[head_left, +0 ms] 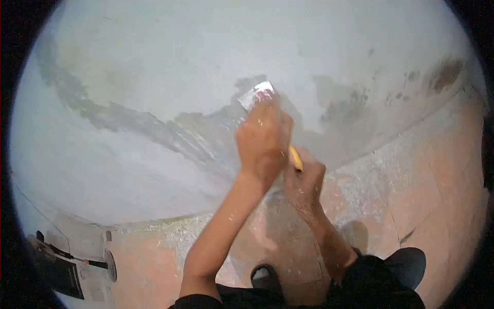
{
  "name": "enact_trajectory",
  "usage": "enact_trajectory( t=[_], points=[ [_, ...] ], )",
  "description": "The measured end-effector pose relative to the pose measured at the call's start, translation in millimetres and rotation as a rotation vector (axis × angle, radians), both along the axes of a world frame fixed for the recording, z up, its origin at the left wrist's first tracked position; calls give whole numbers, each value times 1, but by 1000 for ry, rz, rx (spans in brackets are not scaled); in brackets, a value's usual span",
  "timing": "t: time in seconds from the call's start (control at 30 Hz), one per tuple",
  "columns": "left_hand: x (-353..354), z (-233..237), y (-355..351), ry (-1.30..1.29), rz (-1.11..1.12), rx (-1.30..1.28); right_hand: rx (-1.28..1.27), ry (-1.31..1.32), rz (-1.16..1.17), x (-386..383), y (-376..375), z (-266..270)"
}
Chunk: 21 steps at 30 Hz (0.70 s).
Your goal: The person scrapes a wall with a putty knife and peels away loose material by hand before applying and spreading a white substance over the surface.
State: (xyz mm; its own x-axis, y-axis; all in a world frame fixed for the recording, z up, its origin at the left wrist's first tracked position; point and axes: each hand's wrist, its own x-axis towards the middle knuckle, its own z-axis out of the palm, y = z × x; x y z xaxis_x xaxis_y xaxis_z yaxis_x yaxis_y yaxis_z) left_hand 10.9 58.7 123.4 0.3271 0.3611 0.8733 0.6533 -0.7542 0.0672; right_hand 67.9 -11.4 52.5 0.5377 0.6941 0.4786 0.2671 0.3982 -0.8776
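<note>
A putty knife with a shiny metal blade and a yellow handle lies against the pale wall. My left hand is closed around the knife near its blade, fingers pointing up the wall. Lower and to the right, my right hand is closed on the handle, whose yellow end shows beside it. Around the blade the wall is patchy, with a rough grey band running off to the left. White flecks dot both hands and forearms.
The reddish tiled floor is strewn with pale debris along the wall's foot. Dark stains mark the wall at right. A dark shoe shows below me. At lower left are a black object, a round disc and a cable.
</note>
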Motion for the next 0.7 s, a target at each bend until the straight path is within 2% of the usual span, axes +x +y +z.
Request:
enact_trajectory(
  t=[0.1,0.17,0.23,0.3,0.33,0.43,0.47,0.57,0.6,0.7],
  points=[
    [-1,9,6,-59,8,19,-78,26,-19,-3,9,12],
    [1,18,14,-86,35,190,33,-83,-25,-2,12,16],
    [-6,0,4,-10,-22,58,-25,-102,-65,-10,4,9],
    [-11,6,6,-6,18,38,71,59,-54,-18,4,7],
    [-11,7,2,-16,41,-23,85,-85,-107,-15,7,11],
    [-13,15,3,-5,-1,49,-20,36,-4,-19,3,16],
    [-15,-1,4,21,13,80,-73,-14,-32,-24,-2,5],
    [-23,-1,7,6,42,133,22,91,27,-28,7,1],
    [-23,12,7,2,66,19,112,-37,-58,-26,14,7],
    [-21,12,-1,18,49,-60,40,-9,-37,-33,12,-1]
  ],
)
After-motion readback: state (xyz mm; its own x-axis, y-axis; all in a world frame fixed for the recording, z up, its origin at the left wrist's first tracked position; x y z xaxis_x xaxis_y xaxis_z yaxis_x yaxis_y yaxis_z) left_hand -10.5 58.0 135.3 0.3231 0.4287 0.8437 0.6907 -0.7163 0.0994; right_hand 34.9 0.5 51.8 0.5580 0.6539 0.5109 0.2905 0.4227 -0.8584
